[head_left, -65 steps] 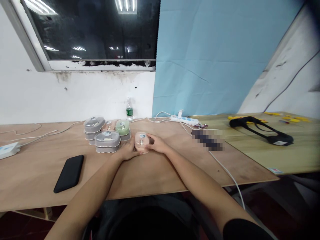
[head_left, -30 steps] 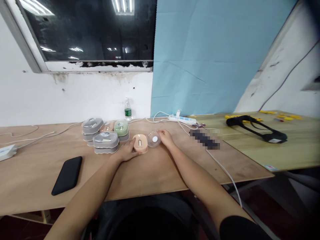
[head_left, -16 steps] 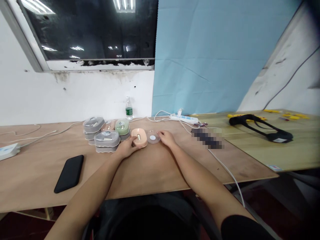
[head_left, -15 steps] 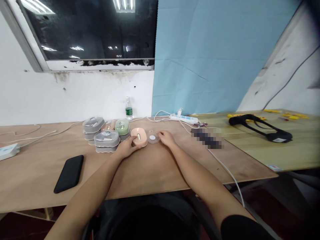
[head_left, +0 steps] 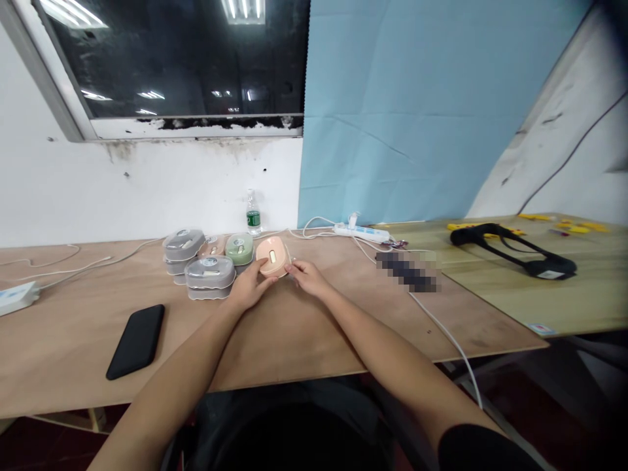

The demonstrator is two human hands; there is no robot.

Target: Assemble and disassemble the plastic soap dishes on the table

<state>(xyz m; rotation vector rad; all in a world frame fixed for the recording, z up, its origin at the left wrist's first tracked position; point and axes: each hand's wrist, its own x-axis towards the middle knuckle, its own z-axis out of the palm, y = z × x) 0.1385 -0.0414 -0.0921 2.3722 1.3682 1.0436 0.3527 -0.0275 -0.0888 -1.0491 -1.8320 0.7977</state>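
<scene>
My left hand grips the lower left side of a peach plastic box, its thumb near the pale oval slot in the top. The box is tilted up off the table. At its lower right edge my right hand is closed, fingertips pinched around a clear plastic piece that is mostly hidden behind the box. To the left stand stacked lidded boxes: a front grey box, a rear grey box, a green box and a partly hidden pinkish box.
A black phone lies at the left front. Behind the boxes are a water bottle and a white power strip with cables. A blurred dark object lies at right. A black strap-like frame rests on the wooden table.
The peach box has been lifted and tilted by my left hand. My right hand has moved left to the box, bringing the clear piece from the table against it.
</scene>
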